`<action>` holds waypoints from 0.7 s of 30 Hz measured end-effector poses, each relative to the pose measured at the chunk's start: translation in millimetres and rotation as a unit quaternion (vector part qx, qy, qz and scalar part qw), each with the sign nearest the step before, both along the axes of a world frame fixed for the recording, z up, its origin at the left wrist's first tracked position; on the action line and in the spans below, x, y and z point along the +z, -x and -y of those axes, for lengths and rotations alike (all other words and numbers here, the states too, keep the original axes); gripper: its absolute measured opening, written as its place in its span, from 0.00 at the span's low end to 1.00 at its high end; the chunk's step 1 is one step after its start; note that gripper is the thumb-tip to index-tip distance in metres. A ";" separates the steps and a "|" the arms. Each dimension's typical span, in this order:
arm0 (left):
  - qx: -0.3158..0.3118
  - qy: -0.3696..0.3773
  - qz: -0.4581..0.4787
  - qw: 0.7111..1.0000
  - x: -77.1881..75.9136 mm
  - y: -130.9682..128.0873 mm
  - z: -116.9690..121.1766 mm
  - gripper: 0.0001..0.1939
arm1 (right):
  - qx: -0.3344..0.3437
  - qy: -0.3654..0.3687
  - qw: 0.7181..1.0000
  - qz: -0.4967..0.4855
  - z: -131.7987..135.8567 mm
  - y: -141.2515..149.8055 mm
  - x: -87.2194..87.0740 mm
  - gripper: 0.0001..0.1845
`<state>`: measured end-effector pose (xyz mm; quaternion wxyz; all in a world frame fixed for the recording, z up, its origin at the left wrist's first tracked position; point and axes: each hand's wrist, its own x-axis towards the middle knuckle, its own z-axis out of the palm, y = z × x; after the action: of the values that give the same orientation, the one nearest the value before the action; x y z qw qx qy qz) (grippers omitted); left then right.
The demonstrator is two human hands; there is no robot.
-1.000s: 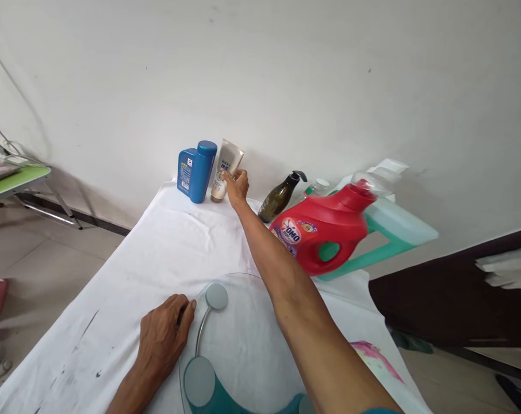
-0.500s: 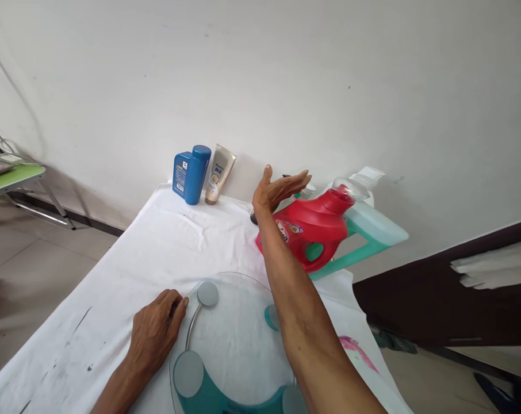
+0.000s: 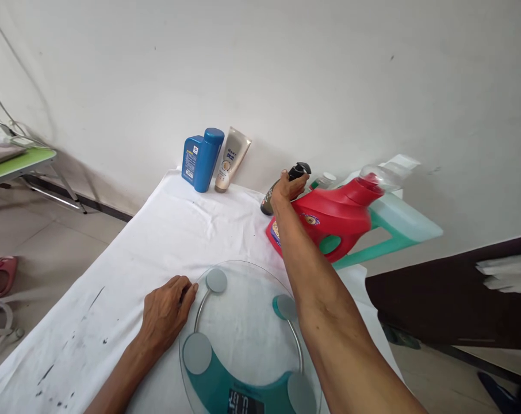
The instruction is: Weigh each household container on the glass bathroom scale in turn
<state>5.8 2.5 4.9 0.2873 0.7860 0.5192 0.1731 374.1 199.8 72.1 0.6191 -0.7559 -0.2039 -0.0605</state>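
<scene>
My right hand [image 3: 287,188] reaches to the far side of the white cloth and is closed round a dark olive pump bottle [image 3: 269,201] with a black pump head. My left hand [image 3: 168,310] lies on the cloth with curled fingers, its fingertips against the left rim of a round glass scale [image 3: 243,328] with a teal base and grey pads. Just right of the pump bottle a red detergent jug [image 3: 333,215] leans against a large teal jug [image 3: 398,221].
A blue bottle [image 3: 202,158] and a beige tube [image 3: 231,158] stand against the white wall at the back. The white cloth [image 3: 126,270] has dark marks at the left. A green table [image 3: 16,164] is at far left, a dark bench [image 3: 454,310] at right.
My right hand left the beige tube, swung right with fingers spread, and has now closed on the dark pump bottle. My left hand stayed by the scale.
</scene>
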 end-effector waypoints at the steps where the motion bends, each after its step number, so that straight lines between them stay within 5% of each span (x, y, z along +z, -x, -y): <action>1: 0.002 -0.001 0.001 1.000 -0.5 0.1 0.1 0.21 | 0.015 -0.001 1.000 0.010 3.2 2.6 -0.1 0.22; 7: 0.000 -0.008 -0.004 1.000 -1.0 1.7 0.0 0.21 | 0.146 -0.031 0.986 0.073 52.6 33.5 11.8 0.21; 13: -0.002 -0.017 -0.022 1.000 1.3 4.1 -2.3 0.19 | 0.388 -0.086 0.917 0.025 149.6 75.9 43.7 0.18; 21: 0.008 -0.029 -0.045 0.999 4.3 5.5 -3.3 0.19 | 0.447 -0.031 0.894 -0.035 260.4 127.6 58.9 0.17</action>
<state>0.3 5.8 9.2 0.2397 0.7968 0.5327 0.1548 246.5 -60.6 131.0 0.6110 -0.5672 -0.4963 0.2423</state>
